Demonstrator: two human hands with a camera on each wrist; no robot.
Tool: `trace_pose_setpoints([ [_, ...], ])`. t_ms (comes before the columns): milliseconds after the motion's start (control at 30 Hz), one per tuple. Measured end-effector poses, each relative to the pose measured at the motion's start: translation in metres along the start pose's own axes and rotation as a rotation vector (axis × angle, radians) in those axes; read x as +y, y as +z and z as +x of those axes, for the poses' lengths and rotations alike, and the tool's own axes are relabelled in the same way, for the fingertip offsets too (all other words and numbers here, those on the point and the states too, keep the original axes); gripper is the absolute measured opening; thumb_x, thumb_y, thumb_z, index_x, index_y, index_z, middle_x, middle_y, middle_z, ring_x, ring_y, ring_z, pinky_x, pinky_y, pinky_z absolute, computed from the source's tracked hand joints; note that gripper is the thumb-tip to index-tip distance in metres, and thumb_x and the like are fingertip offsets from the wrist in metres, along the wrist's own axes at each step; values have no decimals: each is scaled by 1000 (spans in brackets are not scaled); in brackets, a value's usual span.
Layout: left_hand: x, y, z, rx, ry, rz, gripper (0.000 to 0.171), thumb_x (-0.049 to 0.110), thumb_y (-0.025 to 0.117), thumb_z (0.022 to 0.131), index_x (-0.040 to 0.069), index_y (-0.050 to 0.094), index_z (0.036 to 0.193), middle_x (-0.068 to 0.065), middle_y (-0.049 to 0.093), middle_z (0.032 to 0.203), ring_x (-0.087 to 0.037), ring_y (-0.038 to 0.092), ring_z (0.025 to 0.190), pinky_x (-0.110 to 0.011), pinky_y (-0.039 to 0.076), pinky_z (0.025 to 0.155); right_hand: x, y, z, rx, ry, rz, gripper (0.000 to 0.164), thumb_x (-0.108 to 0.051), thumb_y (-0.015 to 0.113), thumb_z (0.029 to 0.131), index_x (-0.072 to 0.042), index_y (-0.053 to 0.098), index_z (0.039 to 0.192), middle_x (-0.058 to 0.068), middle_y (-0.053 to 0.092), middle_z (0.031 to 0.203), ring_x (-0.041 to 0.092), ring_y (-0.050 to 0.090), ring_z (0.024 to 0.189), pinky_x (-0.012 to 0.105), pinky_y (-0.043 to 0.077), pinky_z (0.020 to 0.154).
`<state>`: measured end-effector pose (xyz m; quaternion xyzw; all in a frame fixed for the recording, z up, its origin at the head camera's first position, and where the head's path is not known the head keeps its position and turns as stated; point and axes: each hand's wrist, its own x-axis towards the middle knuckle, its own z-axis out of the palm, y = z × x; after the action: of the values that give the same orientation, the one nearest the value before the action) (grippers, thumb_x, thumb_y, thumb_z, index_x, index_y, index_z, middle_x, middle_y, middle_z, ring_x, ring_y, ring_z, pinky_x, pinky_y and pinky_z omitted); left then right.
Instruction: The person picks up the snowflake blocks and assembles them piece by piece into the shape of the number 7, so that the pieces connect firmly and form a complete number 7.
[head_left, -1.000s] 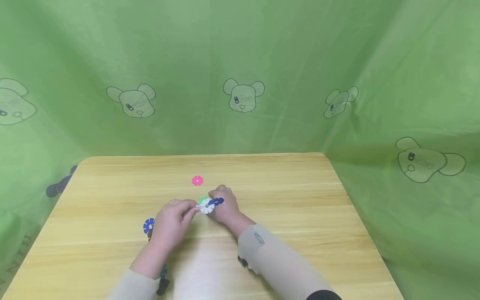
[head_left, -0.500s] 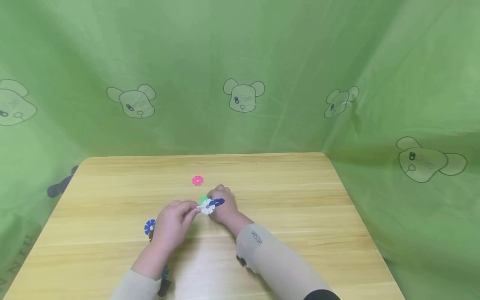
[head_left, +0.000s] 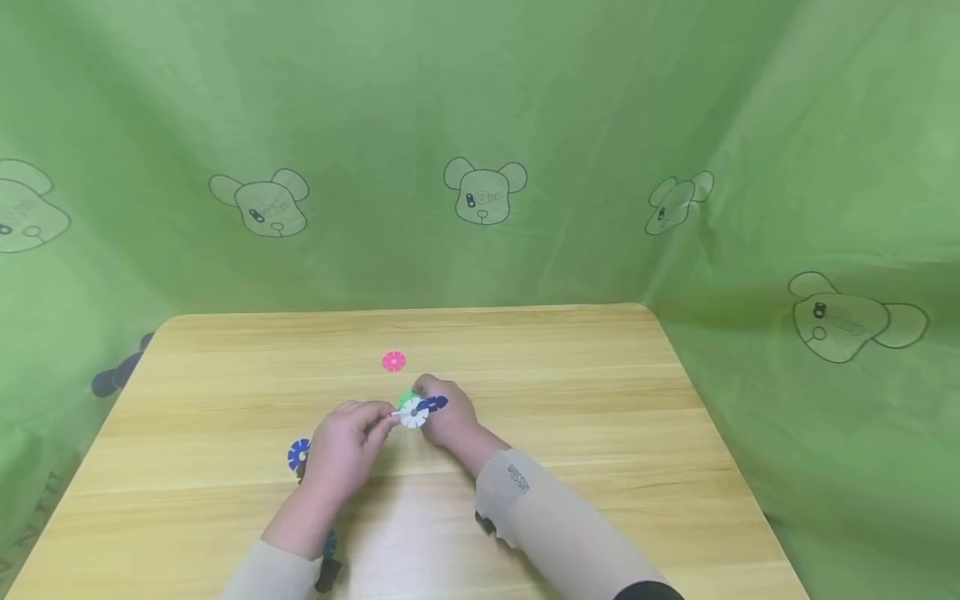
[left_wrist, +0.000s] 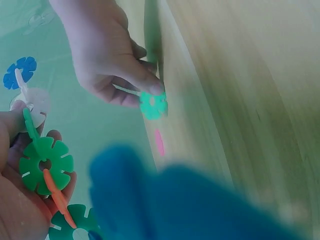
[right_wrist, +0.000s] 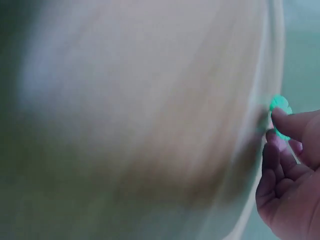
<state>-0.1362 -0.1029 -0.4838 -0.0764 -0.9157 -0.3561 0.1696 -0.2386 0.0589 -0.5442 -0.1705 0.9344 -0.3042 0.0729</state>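
Note:
My left hand [head_left: 345,450] pinches a chain of slotted snowflake discs near one end. In the left wrist view that chain runs from a blue disc [left_wrist: 20,73] through white discs to a green disc [left_wrist: 60,156], an orange disc [left_wrist: 59,199] and another green one. My right hand [head_left: 448,417] pinches a loose light green disc [left_wrist: 158,105] between thumb and fingers. The right wrist view shows this disc [right_wrist: 280,103] at the thumb tip. Seen from the head, the white disc [head_left: 413,415] and dark blue disc [head_left: 435,403] lie in front of the right hand.
A pink disc [head_left: 393,361] lies flat on the wooden table [head_left: 562,375], beyond both hands. Left of my left wrist shows another blue disc [head_left: 297,455]. A large blurred blue shape [left_wrist: 165,200] covers the lower left wrist view. Green cloth [head_left: 375,100] hangs behind the table.
The right hand's fingers have shifted slightly, curling a little nearer to the green disc. My left hand and the chain have stayed almost still.

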Motion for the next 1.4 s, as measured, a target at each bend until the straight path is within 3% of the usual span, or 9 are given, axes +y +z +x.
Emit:
trace_pose_setpoints([
  [200,0,1,-1,-4,-10,7,7,16,81,95,10,80,99,-4,79,96,-20,70,85,-41,61,77,15,-21,-7,36,29,192,24,4,70,88,-7,73,109,5,72,95,18,65,83,36,60,81],
  [533,0,2,-1,-17,-16,2,8,17,79,96,10,80,101,-6,80,101,-24,73,92,-46,63,85,31,-81,-33,145,3,434,18,0,79,92,1,73,109,4,69,86,17,67,77,29,62,71],
  [733,-1,3,-1,-28,-28,8,9,17,79,96,9,79,102,-7,79,102,-26,73,94,-48,62,88,28,-109,-52,166,-16,560,19,4,77,92,4,72,111,11,71,88,24,73,78,40,66,75],
  [900,-1,4,0,-38,-29,16,9,17,78,96,9,79,102,-7,79,102,-26,72,93,-47,62,87,23,-119,-63,131,-26,693,20,8,73,93,9,69,112,16,72,92,29,74,78,36,66,75],
  [1000,0,5,0,-41,-27,16,9,17,79,96,10,79,101,-6,79,101,-25,72,93,-47,62,87,17,-122,-68,111,-30,738,21,9,73,92,11,69,112,17,72,92,25,74,76,33,66,74],
  [1400,-1,6,0,-40,-3,27,7,17,79,96,12,79,101,-5,80,104,-25,73,96,-47,62,88,4,-118,-72,115,-7,726,16,9,74,91,11,71,107,15,75,88,18,73,71,32,66,70],
])
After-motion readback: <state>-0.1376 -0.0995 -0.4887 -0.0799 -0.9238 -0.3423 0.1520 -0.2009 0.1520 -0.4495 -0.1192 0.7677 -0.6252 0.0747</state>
